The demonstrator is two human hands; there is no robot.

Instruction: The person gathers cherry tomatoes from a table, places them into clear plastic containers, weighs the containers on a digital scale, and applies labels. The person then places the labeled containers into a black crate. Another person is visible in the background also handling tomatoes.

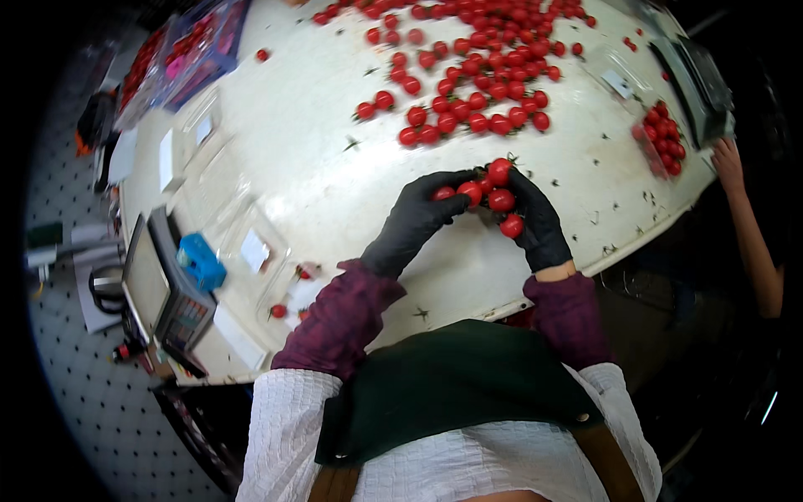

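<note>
Both of my hands wear black gloves and meet over the near part of the white table (pixel 351 207). My left hand (pixel 417 207) holds red cherry tomatoes (pixel 469 193) between thumb and fingers. On the other side of the same bunch, my right hand (pixel 538 216) curls around more tomatoes, one of them low by the palm. Green stems show at the top of the bunch; my fingers hide part of it. Just beyond my hands lies a wide spread of loose cherry tomatoes (pixel 477 100), some with green calyxes.
A scale (pixel 182 301), a blue tape dispenser (pixel 202 260) and clear plastic clamshells (pixel 270 251) stand at left. Behind them is a blue crate (pixel 201 56). At right are a filled tomato punnet (pixel 662 139), another scale (pixel 693 88) and another person's hand (pixel 728 166).
</note>
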